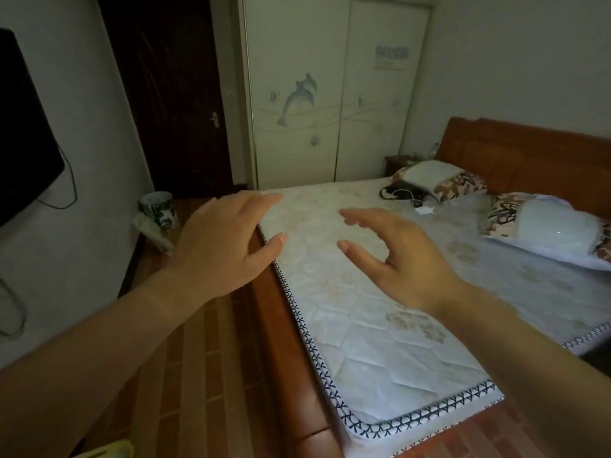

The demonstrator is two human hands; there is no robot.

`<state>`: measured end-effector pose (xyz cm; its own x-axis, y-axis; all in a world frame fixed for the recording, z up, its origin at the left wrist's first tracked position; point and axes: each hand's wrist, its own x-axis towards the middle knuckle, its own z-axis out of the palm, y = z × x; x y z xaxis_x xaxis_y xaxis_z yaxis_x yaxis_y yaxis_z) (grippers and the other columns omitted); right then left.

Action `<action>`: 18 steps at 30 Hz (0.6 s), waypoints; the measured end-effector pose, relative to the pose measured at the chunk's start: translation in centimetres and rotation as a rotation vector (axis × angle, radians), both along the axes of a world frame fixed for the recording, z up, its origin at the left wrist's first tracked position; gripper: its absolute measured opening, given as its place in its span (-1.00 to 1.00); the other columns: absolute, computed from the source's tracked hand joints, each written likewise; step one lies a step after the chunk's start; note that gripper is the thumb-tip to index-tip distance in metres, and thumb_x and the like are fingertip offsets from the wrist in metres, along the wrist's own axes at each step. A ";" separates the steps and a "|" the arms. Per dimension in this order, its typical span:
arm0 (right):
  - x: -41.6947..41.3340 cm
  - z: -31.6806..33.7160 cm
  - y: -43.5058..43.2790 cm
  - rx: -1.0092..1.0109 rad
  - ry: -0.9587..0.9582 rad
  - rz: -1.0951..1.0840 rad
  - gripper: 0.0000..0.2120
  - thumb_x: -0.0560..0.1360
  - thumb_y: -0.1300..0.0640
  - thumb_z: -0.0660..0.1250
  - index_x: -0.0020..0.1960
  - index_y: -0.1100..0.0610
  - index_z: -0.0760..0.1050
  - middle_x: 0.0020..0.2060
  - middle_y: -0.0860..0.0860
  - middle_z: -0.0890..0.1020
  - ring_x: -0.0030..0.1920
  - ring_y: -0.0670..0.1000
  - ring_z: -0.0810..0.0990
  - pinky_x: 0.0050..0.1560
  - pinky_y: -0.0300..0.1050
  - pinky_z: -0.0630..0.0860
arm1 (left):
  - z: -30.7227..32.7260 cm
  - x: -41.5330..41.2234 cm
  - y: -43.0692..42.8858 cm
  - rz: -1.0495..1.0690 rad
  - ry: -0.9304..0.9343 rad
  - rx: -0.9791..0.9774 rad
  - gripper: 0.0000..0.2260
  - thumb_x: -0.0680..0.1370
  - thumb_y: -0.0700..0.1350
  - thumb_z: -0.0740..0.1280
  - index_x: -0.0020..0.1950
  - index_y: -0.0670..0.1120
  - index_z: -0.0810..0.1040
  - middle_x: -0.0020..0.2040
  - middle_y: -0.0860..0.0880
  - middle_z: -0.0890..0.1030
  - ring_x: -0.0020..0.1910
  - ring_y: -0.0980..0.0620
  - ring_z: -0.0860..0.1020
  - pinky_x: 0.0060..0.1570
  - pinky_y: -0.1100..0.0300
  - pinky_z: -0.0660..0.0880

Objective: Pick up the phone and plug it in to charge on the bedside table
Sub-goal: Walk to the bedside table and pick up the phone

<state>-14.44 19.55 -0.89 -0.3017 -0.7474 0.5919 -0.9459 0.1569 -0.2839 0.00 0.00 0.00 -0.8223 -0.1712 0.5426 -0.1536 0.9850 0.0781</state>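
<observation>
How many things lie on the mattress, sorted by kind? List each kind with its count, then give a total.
Pillows: 2, one near the far side, one nearer the right edge
Dark items with a white cable: 1
Small white objects: 1
Total: 4

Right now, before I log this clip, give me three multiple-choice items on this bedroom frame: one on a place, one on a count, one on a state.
1. Where does the dark item with the white cable lie?
A. on the floor
B. on the mattress beside the far pillow
C. in the left hand

2. How many pillows are on the bed?
A. one
B. two
C. four

3. What are the hands doing?
A. both open, holding nothing
B. right gripping a phone
C. left pulling a cable

Answers:
1 B, dark item lies on mattress by far pillow.
2 B, the near pillow is second.
3 A, left hand and right hand spread empty.
</observation>
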 end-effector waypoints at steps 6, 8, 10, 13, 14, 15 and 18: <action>-0.3 -3.5 -7.6 0.110 -0.103 0.052 -0.60 0.50 -0.19 0.18 0.23 0.01 0.46 0.07 -0.08 0.58 0.06 -0.13 0.50 -0.02 -0.38 0.33 | -4.0 0.1 -6.9 0.047 0.044 0.106 -0.51 0.52 0.19 0.10 0.35 -0.04 0.36 0.21 -0.07 0.54 0.15 -0.01 0.49 0.10 -0.03 0.46; -0.5 -4.4 -10.9 0.130 -0.105 0.083 -0.61 0.50 -0.18 0.19 0.21 0.01 0.47 0.08 -0.09 0.58 0.06 -0.13 0.50 -0.01 -0.35 0.35 | -5.0 0.5 -9.4 0.070 0.052 0.122 -0.53 0.52 0.18 0.11 0.33 -0.04 0.38 0.19 -0.05 0.55 0.14 0.02 0.49 0.09 0.03 0.44; -0.4 -5.2 -14.4 0.129 -0.137 0.114 -0.63 0.50 -0.15 0.21 0.20 0.02 0.48 0.08 -0.08 0.58 0.06 -0.14 0.51 0.02 -0.33 0.38 | -5.7 1.1 -12.2 0.111 0.045 0.150 -0.55 0.52 0.18 0.11 0.31 -0.03 0.40 0.19 -0.04 0.56 0.13 0.04 0.49 0.08 0.04 0.43; -0.1 -6.1 -19.6 0.135 -0.176 0.141 -0.63 0.50 -0.16 0.20 0.21 0.00 0.46 0.10 -0.09 0.56 0.06 -0.16 0.49 0.04 -0.35 0.37 | -6.2 2.4 -16.7 0.197 0.027 0.203 -0.57 0.52 0.15 0.13 0.29 -0.04 0.41 0.20 -0.05 0.55 0.15 0.03 0.48 0.08 0.06 0.41; 0.1 -6.4 -21.2 0.139 -0.186 0.146 -0.63 0.50 -0.17 0.18 0.22 -0.02 0.45 0.11 -0.12 0.55 0.06 -0.19 0.47 0.03 -0.39 0.34 | -6.4 2.9 -18.1 0.226 0.014 0.211 -0.56 0.52 0.16 0.12 0.29 -0.05 0.41 0.20 -0.06 0.55 0.15 0.01 0.48 0.09 0.04 0.41; 0.4 -6.7 -22.7 0.137 -0.201 0.145 -0.62 0.50 -0.20 0.16 0.23 -0.05 0.44 0.11 -0.15 0.53 0.06 -0.24 0.43 0.02 -0.45 0.29 | -6.7 3.5 -19.3 0.249 0.000 0.215 -0.55 0.51 0.17 0.11 0.30 -0.04 0.40 0.21 -0.06 0.54 0.16 0.00 0.48 0.11 0.01 0.43; 1.4 -8.3 -26.2 0.109 -0.307 0.149 -0.58 0.47 -0.28 0.11 0.24 -0.13 0.40 0.11 -0.26 0.47 0.08 -0.31 0.40 0.00 -0.50 0.26 | -8.3 5.3 -22.0 0.302 -0.039 0.260 -0.50 0.50 0.23 0.08 0.34 0.00 0.36 0.25 -0.04 0.51 0.20 0.00 0.46 0.15 -0.06 0.43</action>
<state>-13.00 -6.61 -9.21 -0.3363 -0.8502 0.4050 -0.8337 0.0687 -0.5479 5.26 -21.97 -8.27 -0.7334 -0.5356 0.4186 -0.4407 0.8435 0.3070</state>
